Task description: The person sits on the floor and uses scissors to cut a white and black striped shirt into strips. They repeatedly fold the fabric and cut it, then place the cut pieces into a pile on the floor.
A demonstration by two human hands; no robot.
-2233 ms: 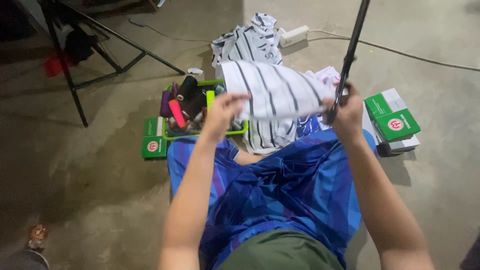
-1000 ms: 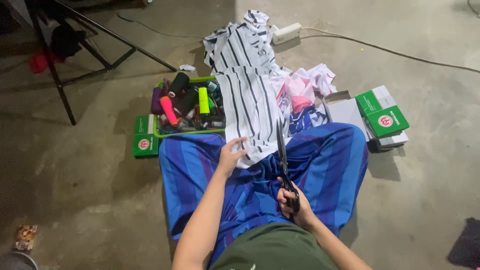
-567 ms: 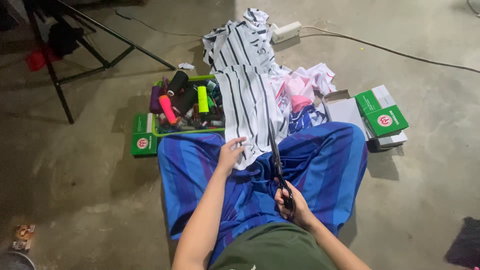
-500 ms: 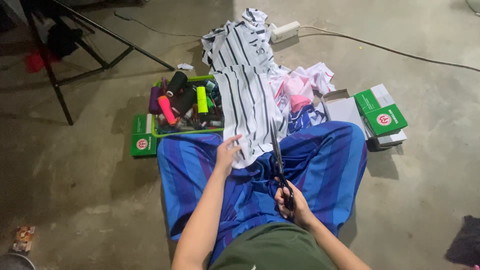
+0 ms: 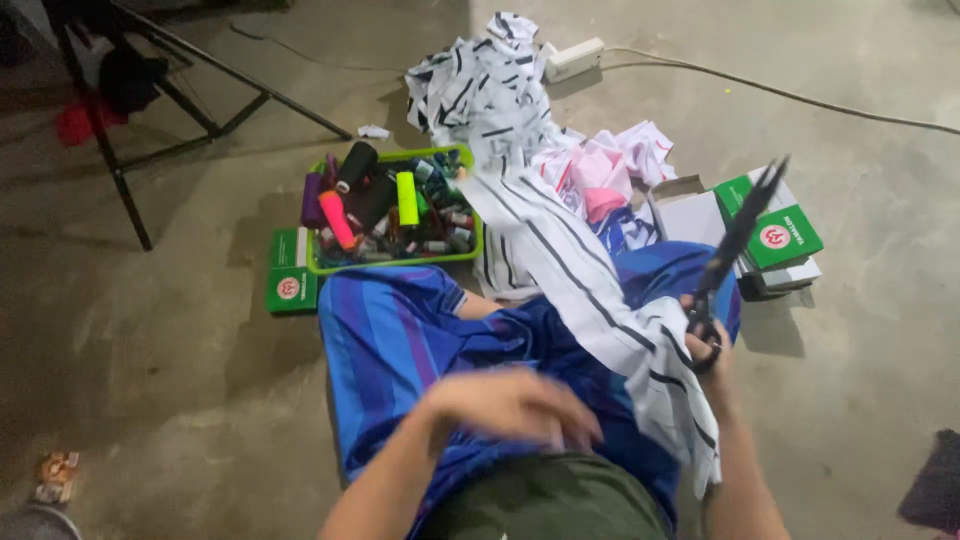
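Right hand (image 5: 706,345) gripped long black scissors (image 5: 735,238) beside white black-striped cloth (image 5: 590,290), apparently uncut; blurred left hand (image 5: 510,405) hovered, fingers spread, empty.

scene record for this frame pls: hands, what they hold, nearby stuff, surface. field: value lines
right hand: right hand grips black scissors, blades pointing up and away
left hand: left hand blurred over lap, grip cannot be told
cloth: white black-striped fabric draped across blue striped cloth on lap
tray: green tray of thread spools
boxes: green-and-white boxes beside right hand
surface: concrete floor
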